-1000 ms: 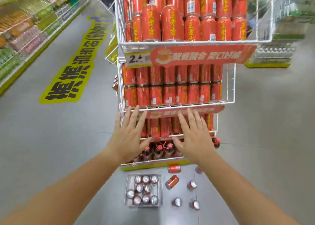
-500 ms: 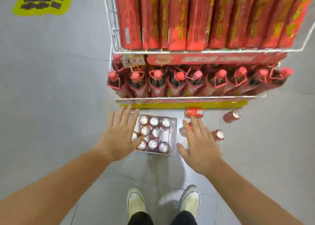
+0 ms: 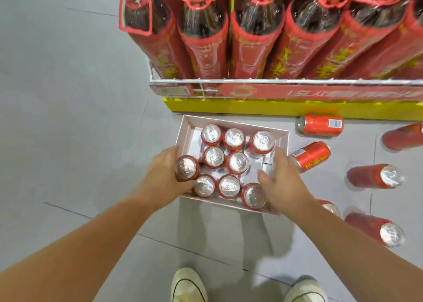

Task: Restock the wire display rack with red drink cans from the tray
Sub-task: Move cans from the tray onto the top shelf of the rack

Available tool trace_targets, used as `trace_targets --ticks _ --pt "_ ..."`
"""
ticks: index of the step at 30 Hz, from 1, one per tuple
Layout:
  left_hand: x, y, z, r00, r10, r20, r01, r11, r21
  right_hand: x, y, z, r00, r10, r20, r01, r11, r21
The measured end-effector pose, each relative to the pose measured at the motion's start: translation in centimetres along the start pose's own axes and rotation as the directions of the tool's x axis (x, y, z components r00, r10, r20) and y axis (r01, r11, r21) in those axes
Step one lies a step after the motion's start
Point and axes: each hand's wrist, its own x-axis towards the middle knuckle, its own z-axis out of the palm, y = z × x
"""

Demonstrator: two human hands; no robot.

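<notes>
Cans at the tray's (image 3: 183, 130) near corners are gripped by curled fingers; both should be lifted straight up.

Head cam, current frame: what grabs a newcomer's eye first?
Both hands are down in the white cardboard tray on the floor: the left hand wraps a red can at the tray's left edge, and the right hand closes on another can at the near right corner. Above, large red-labelled bottles fill the wire rack's bottom shelf, and loose cans lie scattered on the floor to the right.
</notes>
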Motion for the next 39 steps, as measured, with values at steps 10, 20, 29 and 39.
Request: trace_targets --ticks 10,20,29,39 --pt "2.5 -3.6 2.2 0.994 0.102 -0.041 -0.099 0.992 0.081 6.6 1.0 3.9 0.956 0.237 -0.173 -0.133 0.877 0.462" --pt "3.1 0.0 -1.0 0.997 -0.055 -0.062 0.024 0.908 -0.417 7.1 1.1 4.0 0.947 0.178 -0.267 0.016 0.805 0.593" --pt "2.9 7.3 -5.3 0.995 -0.093 0.03 0.086 0.688 -0.72 4.4 -3.7 -3.1 0.987 0.009 -0.159 0.101 0.737 0.668" --pt "-1.0 21.1 -16.8 0.998 -0.026 0.051 0.057 0.559 -0.827 -3.9 -13.9 -16.2 0.967 -0.071 -0.245 0.219 0.724 0.654"
